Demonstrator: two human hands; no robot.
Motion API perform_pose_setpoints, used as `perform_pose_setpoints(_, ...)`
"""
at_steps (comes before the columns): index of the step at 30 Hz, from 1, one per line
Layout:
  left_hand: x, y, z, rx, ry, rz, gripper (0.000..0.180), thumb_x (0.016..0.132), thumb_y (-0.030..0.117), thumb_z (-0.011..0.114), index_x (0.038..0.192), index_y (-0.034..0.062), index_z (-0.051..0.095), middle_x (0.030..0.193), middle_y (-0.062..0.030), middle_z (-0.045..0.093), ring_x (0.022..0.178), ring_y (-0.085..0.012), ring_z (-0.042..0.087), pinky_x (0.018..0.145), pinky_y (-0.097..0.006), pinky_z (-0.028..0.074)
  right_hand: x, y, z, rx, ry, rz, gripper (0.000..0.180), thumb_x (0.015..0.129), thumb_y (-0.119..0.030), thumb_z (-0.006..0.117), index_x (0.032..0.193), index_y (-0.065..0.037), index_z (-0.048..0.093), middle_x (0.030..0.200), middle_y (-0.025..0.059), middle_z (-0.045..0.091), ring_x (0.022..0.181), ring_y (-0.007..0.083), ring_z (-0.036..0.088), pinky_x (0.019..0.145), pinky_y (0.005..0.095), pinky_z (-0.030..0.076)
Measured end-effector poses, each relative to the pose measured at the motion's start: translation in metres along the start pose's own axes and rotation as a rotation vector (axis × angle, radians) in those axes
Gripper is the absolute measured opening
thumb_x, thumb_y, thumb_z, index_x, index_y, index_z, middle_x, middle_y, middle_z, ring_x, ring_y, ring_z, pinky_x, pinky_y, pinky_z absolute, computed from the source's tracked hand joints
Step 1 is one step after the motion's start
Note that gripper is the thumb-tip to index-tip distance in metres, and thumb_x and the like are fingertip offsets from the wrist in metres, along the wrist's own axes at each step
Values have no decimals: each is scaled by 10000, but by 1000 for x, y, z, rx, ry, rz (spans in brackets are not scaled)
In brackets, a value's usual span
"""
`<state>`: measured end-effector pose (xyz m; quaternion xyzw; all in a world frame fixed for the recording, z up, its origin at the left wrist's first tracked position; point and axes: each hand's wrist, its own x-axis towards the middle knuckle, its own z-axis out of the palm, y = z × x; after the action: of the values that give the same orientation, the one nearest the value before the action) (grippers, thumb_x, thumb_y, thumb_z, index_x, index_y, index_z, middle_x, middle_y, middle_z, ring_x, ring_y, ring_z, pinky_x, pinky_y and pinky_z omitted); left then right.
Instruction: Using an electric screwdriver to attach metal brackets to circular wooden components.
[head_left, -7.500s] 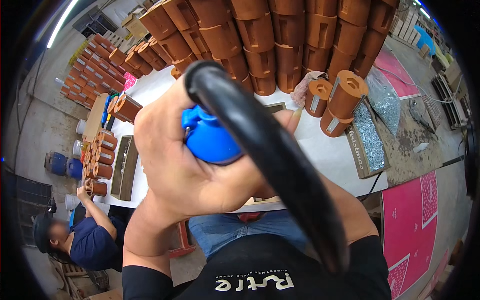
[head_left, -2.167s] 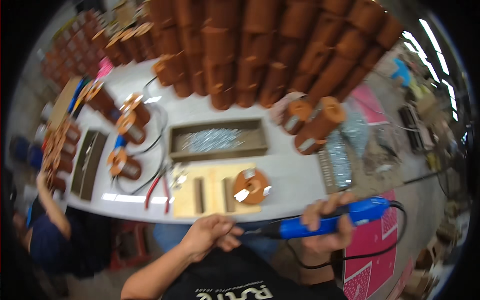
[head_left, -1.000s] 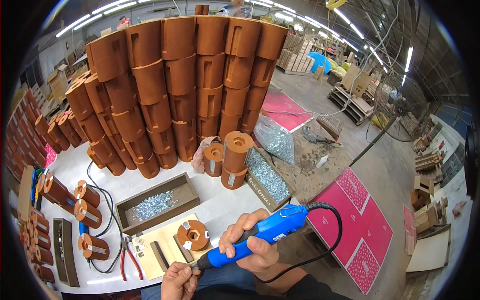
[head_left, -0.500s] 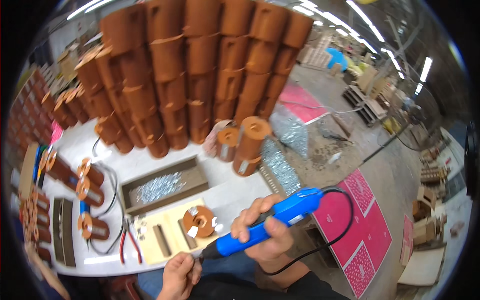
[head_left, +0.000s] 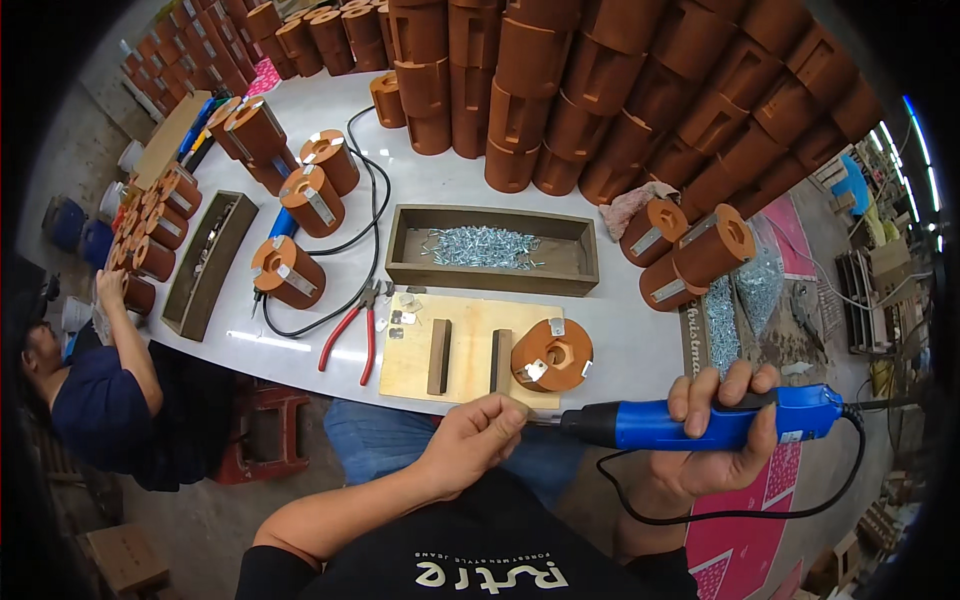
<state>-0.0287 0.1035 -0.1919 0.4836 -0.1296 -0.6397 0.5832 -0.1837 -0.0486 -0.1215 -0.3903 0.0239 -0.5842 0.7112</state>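
The right hand (head_left: 722,432), at the lower right of the frame, is wrapped around the body of a blue electric screwdriver (head_left: 700,422) that lies level, its dark nose aimed left and its black cord (head_left: 720,515) looping below the wrist. The left hand (head_left: 478,438), low in the centre, has its fingertips pinched at the tool's tip, where the bit itself is too small to make out. Just above both hands a pale wooden board (head_left: 468,350) lies at the near edge of the white table (head_left: 620,330), carrying two dark upright blocks and a brown round spool (head_left: 552,354) with metal tabs. Left of the board lie red-handled pliers (head_left: 350,330). Higher, mid-frame, a wooden tray of screws (head_left: 492,249) sits.
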Motion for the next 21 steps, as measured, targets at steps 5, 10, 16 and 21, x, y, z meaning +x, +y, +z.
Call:
perform_pose_setpoints(5,23,7,-1,92,206,2,247,936,290,630,882,62,552,633,45,452,489,-31,366,426,-187,262,17,-18,12,-149,-108,-134,313,929,-255,555,1120,-46,419,898,106,524,630,197,563,589,364,474)
perform_pose_setpoints(10,34,18,3,44,186,-45,249,911,282,663,812,79,558,614,59,430,463,-21,336,411,-194,230,33,-11,25,-273,-279,-134,341,914,-245,578,1131,-42,411,918,135,536,638,204,568,617,380,487)
perform_pose_setpoints(16,38,21,6,14,227,-81,238,889,256,697,779,90,567,597,70,426,448,-12,316,397,-205,205,42,4,42,-331,-321,-48,354,886,-214,615,1125,-38,422,906,153,575,635,221,588,615,396,516)
perform_pose_setpoints(21,39,22,5,-32,212,-71,225,881,227,708,774,82,572,583,67,431,431,-13,305,386,-205,189,48,8,50,-335,-330,4,332,868,-171,627,1104,-34,436,886,163,593,648,218,603,616,395,546)
